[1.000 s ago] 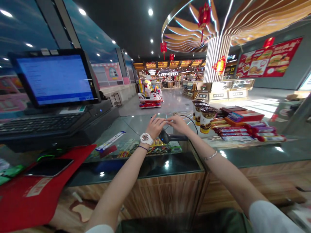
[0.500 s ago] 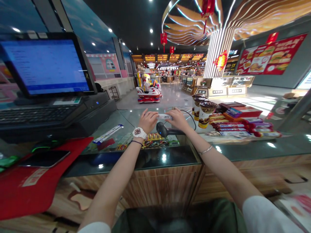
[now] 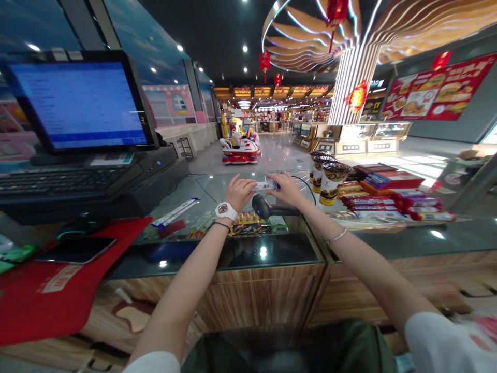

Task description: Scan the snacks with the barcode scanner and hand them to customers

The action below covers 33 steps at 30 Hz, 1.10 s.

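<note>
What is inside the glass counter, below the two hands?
Colourful packaged goods show through the glass counter. The left forearm and black scanner cover some; what lies behind them can't be seen.

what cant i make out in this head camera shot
Small pale item: head view; ends partly covered by the left hand and right hand, markings too small to read.
Screen: head view; its text is too small and blurred.
Keyboard: head view; left end cut off by the picture's left edge.
Rear cups: head view; partly hidden by the front cup.
</note>
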{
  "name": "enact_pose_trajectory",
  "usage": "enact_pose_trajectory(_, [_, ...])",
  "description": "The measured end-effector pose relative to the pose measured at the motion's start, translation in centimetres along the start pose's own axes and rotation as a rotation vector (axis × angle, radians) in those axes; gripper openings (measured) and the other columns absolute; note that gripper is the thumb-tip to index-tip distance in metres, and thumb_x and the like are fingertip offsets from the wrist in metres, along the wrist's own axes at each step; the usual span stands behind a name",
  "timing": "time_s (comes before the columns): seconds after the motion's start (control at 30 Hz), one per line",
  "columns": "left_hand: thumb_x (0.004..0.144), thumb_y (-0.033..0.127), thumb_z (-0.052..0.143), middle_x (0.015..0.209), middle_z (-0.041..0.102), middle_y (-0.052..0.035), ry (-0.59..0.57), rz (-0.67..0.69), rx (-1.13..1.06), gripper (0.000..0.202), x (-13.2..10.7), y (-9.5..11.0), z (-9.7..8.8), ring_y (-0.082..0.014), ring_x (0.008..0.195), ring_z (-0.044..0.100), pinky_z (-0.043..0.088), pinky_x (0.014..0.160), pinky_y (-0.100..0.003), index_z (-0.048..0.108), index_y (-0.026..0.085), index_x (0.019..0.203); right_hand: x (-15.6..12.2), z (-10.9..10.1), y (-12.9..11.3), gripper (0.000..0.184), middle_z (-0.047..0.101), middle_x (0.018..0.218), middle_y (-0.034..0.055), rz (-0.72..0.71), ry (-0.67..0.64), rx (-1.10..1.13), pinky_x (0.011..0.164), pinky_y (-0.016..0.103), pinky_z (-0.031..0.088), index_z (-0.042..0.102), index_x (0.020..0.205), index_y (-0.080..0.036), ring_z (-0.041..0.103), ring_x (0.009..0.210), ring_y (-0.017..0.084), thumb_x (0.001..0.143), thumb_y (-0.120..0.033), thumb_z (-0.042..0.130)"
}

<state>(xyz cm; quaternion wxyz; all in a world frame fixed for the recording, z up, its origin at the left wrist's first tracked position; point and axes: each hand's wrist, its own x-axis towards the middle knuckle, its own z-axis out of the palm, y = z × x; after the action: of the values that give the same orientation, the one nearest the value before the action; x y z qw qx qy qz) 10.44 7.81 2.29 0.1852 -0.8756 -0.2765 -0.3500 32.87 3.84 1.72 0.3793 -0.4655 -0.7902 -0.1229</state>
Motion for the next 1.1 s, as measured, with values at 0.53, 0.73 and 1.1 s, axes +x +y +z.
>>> enact_pose_trajectory(0.53, [0.092, 0.026, 0.056, 0.118, 0.073, -0.0061, -0.019, -0.162, 0.017, 0.021, -0.3, -0.6, 0.6, -0.0233, 0.108, 0.066, 0.030, 0.116, -0.050, 0.067, 0.023, 0.109, -3.9, -2.3, 2.1, 0.059, 0.068, 0.121, 0.0127, 0.161, -0.405, 0.367, 0.092, 0.040, 0.054, 0.060, 0.126, -0.017, 0.067, 0.103, 0.024, 0.076, -0.042, 0.078])
enact_pose_trajectory(0.73, [0.092, 0.025, 0.055, 0.119, 0.073, -0.0051, -0.025, -0.184, 0.018, 0.019, -0.5, -0.9, 0.6, -0.0225, 0.109, 0.066, 0.030, 0.117, -0.049, 0.067, 0.024, 0.107, -4.3, -0.4, 1.2, 0.065, 0.068, 0.122, 0.0143, 0.087, -0.554, 0.260, 0.094, 0.040, 0.051, 0.058, 0.131, -0.015, 0.066, 0.107, 0.028, 0.073, -0.035, 0.081])
enact_pose_trajectory(1.1, [0.091, 0.025, 0.055, 0.119, 0.072, -0.0042, -0.050, -0.227, 0.016, 0.018, -0.7, -1.4, 0.8, -0.0219, 0.111, 0.065, 0.031, 0.116, -0.047, 0.065, 0.025, 0.106, -4.6, 0.0, 0.3, 0.053, 0.073, 0.107, 0.0106, 0.092, -0.541, 0.078, 0.082, 0.031, 0.049, 0.061, 0.125, -0.016, 0.069, 0.094, 0.026, 0.074, -0.026, 0.070])
